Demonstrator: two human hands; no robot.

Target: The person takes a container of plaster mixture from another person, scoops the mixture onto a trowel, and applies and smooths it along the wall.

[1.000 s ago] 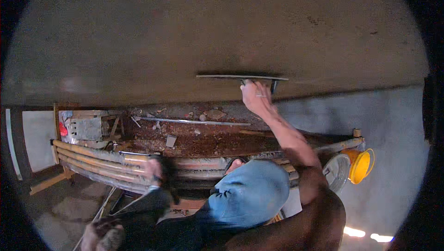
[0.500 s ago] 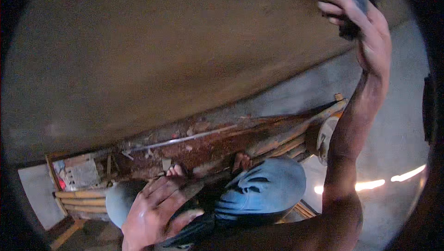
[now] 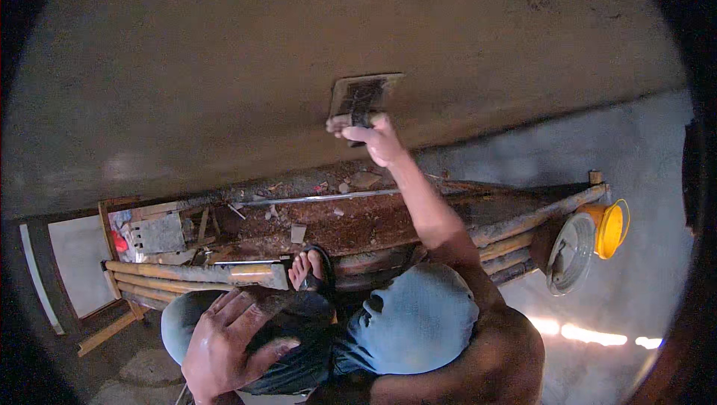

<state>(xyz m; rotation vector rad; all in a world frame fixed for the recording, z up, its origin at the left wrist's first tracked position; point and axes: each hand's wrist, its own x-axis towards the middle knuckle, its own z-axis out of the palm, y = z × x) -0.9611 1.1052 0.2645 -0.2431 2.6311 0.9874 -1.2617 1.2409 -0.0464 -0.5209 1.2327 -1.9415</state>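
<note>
Overhead, the broad grey-brown plastered surface point(image 3: 224, 69) fills most of the view, with a paler grey wall point(image 3: 642, 181) meeting it at the right. Below runs a scaffold platform point(image 3: 358, 226) of bamboo poles and rusty, debris-strewn boards, a thin metal rod point(image 3: 314, 198) lying along it. At its right end hang a round grey pan point(image 3: 571, 252) and, just beside it, a yellow bucket point(image 3: 609, 227). A sandalled foot point(image 3: 310, 267) rests on the platform edge. The right hand point(image 3: 373, 136) reaches up on a raised arm, fingers wrapped around the handle of a flat plastering trowel point(image 3: 362, 95); the blade sits directly above the hand, pressed flat against the plastered surface. The left hand point(image 3: 228, 341) lies low in the view, well apart from the trowel, fingers spread wide and resting on dark cloth point(image 3: 299, 338) over the knee, holding nothing.
</note>
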